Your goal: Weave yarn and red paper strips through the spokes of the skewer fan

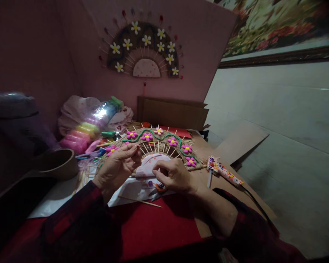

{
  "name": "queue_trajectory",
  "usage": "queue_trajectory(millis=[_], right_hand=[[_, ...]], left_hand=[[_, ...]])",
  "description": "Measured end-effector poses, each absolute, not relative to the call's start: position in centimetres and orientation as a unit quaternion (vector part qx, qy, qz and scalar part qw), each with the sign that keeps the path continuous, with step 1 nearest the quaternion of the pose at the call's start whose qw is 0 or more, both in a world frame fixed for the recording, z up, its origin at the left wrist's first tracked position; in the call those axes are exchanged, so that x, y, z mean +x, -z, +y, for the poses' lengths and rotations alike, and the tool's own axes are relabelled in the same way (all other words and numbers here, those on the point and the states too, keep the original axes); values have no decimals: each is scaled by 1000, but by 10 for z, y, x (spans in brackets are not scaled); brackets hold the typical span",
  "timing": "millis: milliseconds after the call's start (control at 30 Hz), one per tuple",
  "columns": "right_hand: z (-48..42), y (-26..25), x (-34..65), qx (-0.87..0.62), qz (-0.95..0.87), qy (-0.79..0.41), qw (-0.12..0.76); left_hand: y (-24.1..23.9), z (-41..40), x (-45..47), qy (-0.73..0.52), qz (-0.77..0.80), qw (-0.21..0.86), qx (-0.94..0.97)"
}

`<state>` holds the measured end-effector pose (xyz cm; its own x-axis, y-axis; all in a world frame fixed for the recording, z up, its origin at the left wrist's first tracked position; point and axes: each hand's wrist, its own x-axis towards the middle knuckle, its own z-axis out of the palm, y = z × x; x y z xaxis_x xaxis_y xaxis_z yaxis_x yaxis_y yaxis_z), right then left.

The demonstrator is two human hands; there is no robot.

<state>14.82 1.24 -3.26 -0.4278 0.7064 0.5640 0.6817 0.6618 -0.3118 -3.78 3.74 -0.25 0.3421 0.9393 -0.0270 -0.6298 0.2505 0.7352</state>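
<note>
My left hand (119, 164) is raised with thumb and forefinger pinched; a tiny reddish speck shows at the fingertips, too small to name. My right hand (177, 174) has its fingers curled and pressed together over the pale fabric half-circle (149, 166); whatever they hold, if anything, is hidden. Behind both hands lies a fan-shaped craft (167, 136) of twine and sticks, with pink clay flowers (188, 148) and a wavy green cord. Below the hands are scissors (160, 187) with orange handles, a purple bead (150, 183) and a pointed wooden stick (145, 202).
A flowered glue gun (223, 171) with a black cord lies at right on cardboard. At left stand a tape roll (57, 162) and bagged coloured clay (82, 135). Cardboard sheets (170, 112) lean at the back, under a finished-looking fan (146, 31) on the pink board.
</note>
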Motion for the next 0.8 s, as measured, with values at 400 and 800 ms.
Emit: queue_trajectory(millis=[400,800], right_hand=[[14,36,150,-380,-886,-58,259],[6,41,145,-377,-918,25,120]], left_hand=[[2,35,-36,-533,232,739,340],[2,34,-36,-512,230,757,334]])
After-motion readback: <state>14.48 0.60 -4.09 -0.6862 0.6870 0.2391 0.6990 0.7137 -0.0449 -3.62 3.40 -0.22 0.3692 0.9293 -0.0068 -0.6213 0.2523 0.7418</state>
